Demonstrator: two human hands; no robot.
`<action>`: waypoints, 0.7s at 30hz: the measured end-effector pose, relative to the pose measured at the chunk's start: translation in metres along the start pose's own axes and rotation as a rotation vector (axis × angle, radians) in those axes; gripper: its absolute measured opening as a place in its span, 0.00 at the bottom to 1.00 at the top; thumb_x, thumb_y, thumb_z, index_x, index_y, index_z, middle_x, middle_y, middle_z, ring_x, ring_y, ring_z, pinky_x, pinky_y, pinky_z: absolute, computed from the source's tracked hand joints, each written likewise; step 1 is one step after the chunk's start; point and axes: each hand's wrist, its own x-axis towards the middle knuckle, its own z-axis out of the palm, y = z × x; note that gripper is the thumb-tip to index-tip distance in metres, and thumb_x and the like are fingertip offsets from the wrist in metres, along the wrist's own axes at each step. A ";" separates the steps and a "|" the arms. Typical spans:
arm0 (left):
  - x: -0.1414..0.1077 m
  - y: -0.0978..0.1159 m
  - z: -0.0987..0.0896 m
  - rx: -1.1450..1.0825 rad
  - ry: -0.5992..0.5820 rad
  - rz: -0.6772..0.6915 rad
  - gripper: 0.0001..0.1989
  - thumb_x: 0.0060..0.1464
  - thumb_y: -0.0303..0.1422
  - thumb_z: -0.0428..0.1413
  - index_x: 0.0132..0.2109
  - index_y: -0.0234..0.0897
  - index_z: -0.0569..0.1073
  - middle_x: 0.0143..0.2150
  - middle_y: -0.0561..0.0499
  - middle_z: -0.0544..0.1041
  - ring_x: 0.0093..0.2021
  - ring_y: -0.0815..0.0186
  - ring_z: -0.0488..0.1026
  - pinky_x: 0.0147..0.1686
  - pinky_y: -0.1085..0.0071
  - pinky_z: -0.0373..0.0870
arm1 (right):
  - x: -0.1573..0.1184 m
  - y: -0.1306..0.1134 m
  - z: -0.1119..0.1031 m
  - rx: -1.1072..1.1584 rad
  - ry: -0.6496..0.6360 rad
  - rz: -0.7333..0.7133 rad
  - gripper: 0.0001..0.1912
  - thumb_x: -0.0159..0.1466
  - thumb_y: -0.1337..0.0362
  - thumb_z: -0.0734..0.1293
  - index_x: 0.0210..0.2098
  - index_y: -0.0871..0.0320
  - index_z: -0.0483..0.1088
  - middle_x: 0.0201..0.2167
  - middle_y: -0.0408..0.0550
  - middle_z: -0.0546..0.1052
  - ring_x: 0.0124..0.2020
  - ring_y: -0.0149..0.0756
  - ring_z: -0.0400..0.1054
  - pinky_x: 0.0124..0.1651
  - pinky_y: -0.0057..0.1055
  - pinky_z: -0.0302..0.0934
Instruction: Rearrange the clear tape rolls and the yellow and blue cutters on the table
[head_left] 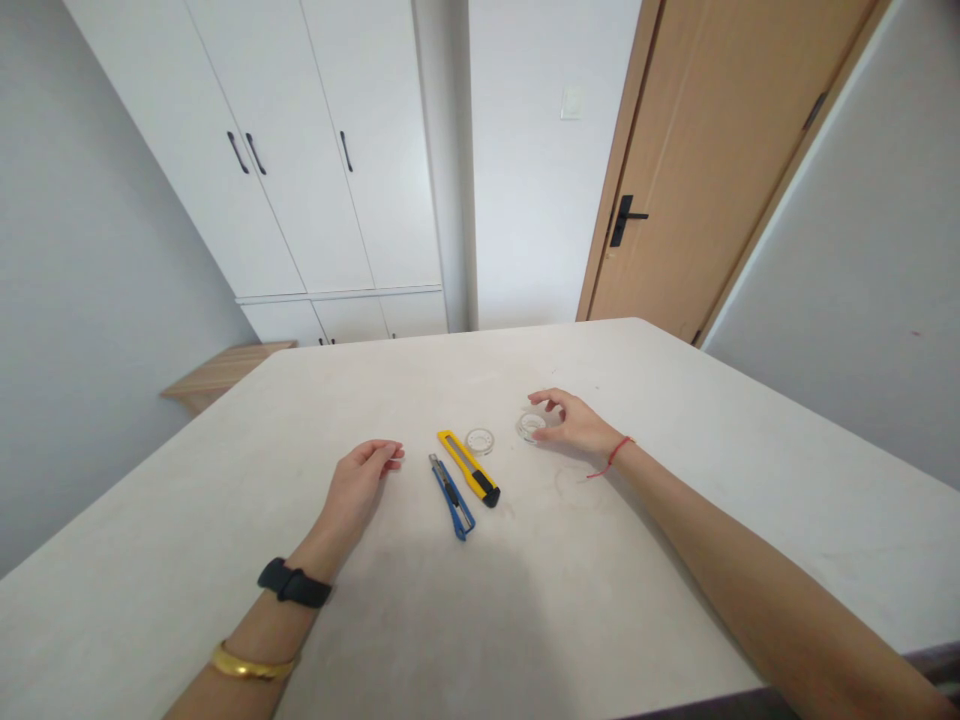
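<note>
My left hand [365,472] rests on the table left of the two cutters, its fingers curled together with nothing visible in them. At the right, my right hand [576,424] is over a clear tape roll [527,427], thumb and fingers apart. Its thumb overlaps the roll's near right side; whether it touches cannot be made out. A second clear tape roll [480,441] lies flat to the left of that one. Between my hands lie a yellow utility knife [463,461] and, beside it on the left, a smaller blue utility knife [453,500], both slanting.
The pale table [420,620] spreads around my hands. Beyond its far edge stand a white wardrobe [300,190] and a wooden door [697,170] with a black handle. A low wooden surface [225,372] shows past the table's left edge.
</note>
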 end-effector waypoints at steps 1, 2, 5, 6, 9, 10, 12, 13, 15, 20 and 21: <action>0.000 0.001 0.000 -0.005 0.002 -0.003 0.16 0.36 0.41 0.61 0.30 0.33 0.77 0.30 0.45 0.79 0.31 0.63 0.72 0.37 0.66 0.66 | 0.001 -0.005 0.001 -0.027 0.023 -0.039 0.29 0.47 0.62 0.75 0.48 0.57 0.71 0.47 0.50 0.73 0.43 0.40 0.66 0.47 0.36 0.60; -0.001 0.002 0.001 -0.011 0.004 -0.007 0.16 0.35 0.41 0.61 0.30 0.33 0.77 0.30 0.45 0.79 0.31 0.63 0.72 0.37 0.66 0.66 | 0.002 -0.012 0.003 -0.053 0.035 -0.086 0.27 0.48 0.63 0.75 0.48 0.56 0.71 0.47 0.50 0.74 0.44 0.40 0.66 0.48 0.38 0.60; -0.001 0.004 0.002 -0.022 0.004 -0.023 0.16 0.34 0.41 0.61 0.29 0.33 0.77 0.29 0.46 0.78 0.30 0.64 0.72 0.36 0.67 0.67 | 0.006 -0.035 0.017 -0.134 -0.015 -0.231 0.24 0.50 0.63 0.74 0.46 0.55 0.72 0.46 0.49 0.75 0.46 0.42 0.65 0.51 0.40 0.58; -0.001 0.004 0.002 -0.024 0.003 -0.024 0.16 0.34 0.42 0.61 0.29 0.33 0.77 0.30 0.45 0.78 0.30 0.64 0.72 0.36 0.67 0.67 | 0.008 -0.043 0.023 -0.176 -0.051 -0.264 0.23 0.50 0.63 0.74 0.46 0.55 0.72 0.46 0.50 0.75 0.47 0.44 0.64 0.52 0.41 0.56; -0.001 0.004 0.002 -0.025 -0.001 -0.010 0.16 0.35 0.41 0.61 0.29 0.33 0.77 0.30 0.45 0.79 0.30 0.64 0.72 0.36 0.67 0.67 | 0.012 -0.061 0.040 -0.335 -0.166 -0.285 0.22 0.51 0.60 0.73 0.46 0.54 0.73 0.47 0.51 0.76 0.51 0.49 0.62 0.53 0.45 0.51; 0.000 0.003 0.001 -0.023 -0.004 -0.003 0.15 0.35 0.41 0.61 0.29 0.33 0.77 0.30 0.45 0.79 0.30 0.64 0.72 0.36 0.66 0.67 | 0.013 -0.065 0.044 -0.378 -0.196 -0.279 0.23 0.52 0.59 0.73 0.47 0.54 0.73 0.47 0.52 0.76 0.51 0.50 0.62 0.53 0.46 0.50; 0.000 0.001 0.001 -0.018 -0.011 0.005 0.15 0.36 0.41 0.61 0.29 0.33 0.77 0.30 0.44 0.79 0.30 0.63 0.72 0.37 0.66 0.67 | 0.015 -0.069 0.051 -0.426 -0.240 -0.271 0.24 0.52 0.57 0.72 0.48 0.55 0.73 0.48 0.54 0.76 0.52 0.51 0.62 0.52 0.46 0.49; 0.001 0.000 0.001 -0.016 -0.015 0.009 0.15 0.37 0.41 0.61 0.30 0.33 0.77 0.30 0.44 0.79 0.31 0.63 0.72 0.37 0.66 0.67 | 0.015 -0.070 0.053 -0.437 -0.255 -0.271 0.25 0.52 0.56 0.72 0.49 0.56 0.72 0.48 0.54 0.76 0.52 0.52 0.62 0.52 0.46 0.48; 0.001 -0.001 0.000 -0.013 -0.021 0.014 0.16 0.37 0.42 0.61 0.30 0.33 0.77 0.31 0.44 0.79 0.31 0.64 0.72 0.37 0.66 0.67 | 0.016 -0.070 0.057 -0.444 -0.273 -0.274 0.27 0.52 0.54 0.72 0.50 0.56 0.72 0.48 0.55 0.76 0.52 0.53 0.62 0.52 0.46 0.48; 0.002 -0.003 0.000 -0.003 -0.029 0.011 0.16 0.38 0.42 0.61 0.31 0.33 0.77 0.31 0.44 0.79 0.31 0.64 0.72 0.37 0.67 0.66 | 0.018 -0.066 0.054 -0.405 -0.243 -0.278 0.22 0.54 0.56 0.71 0.47 0.53 0.74 0.46 0.53 0.78 0.52 0.51 0.64 0.53 0.47 0.49; 0.002 -0.003 0.000 -0.008 -0.028 0.011 0.16 0.38 0.42 0.61 0.31 0.33 0.77 0.31 0.45 0.79 0.31 0.64 0.72 0.37 0.67 0.66 | 0.019 -0.064 0.050 -0.380 -0.216 -0.270 0.21 0.54 0.57 0.71 0.47 0.53 0.74 0.46 0.52 0.78 0.51 0.50 0.65 0.54 0.46 0.49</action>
